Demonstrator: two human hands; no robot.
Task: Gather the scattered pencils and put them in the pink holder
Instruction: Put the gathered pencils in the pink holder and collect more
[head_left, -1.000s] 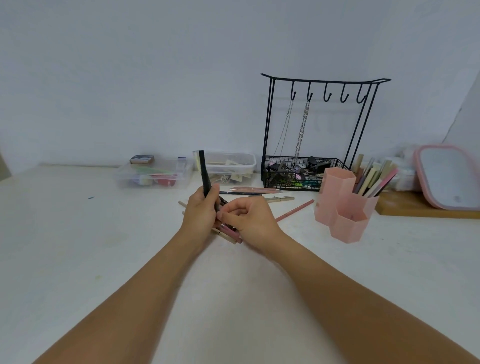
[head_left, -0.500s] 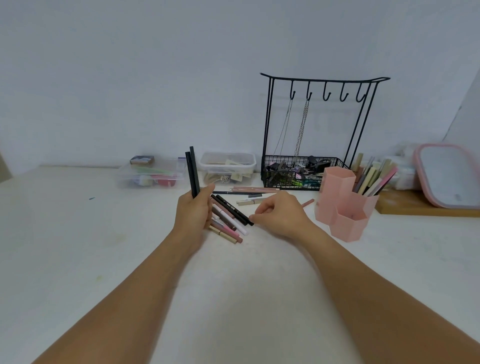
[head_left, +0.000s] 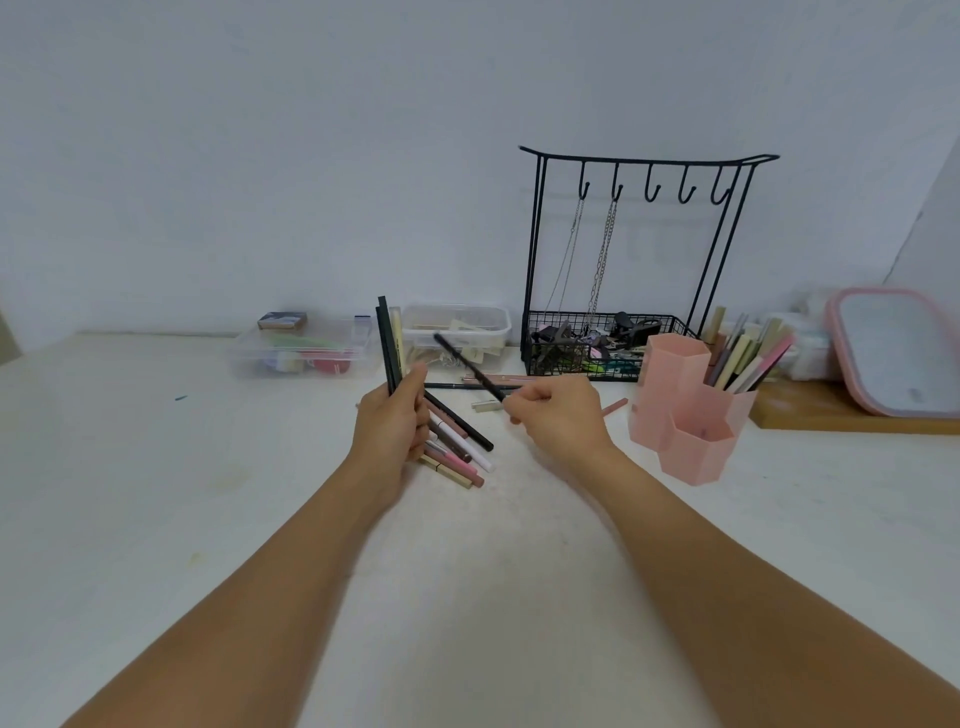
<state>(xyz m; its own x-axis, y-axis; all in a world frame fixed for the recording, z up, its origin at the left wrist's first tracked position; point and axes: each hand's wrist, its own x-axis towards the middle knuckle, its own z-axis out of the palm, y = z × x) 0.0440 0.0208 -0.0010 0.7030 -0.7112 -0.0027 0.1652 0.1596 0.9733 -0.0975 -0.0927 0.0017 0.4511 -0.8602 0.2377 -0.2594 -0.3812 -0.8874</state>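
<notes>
Pencil (head_left: 467, 366) being pinched by right hand (head_left: 558, 418); left hand (head_left: 389, 423) gripping bundle (head_left: 390, 340) — align tips when adding it.

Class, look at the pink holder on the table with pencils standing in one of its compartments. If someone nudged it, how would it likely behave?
The pink holder looks like thin plastic, so probably light and easy to slide on the smooth table. Its joined hexagon compartments give a broad base, so it likely resists tipping. The pencils lean out of the rear compartment, which might pull it slightly that way.
</notes>
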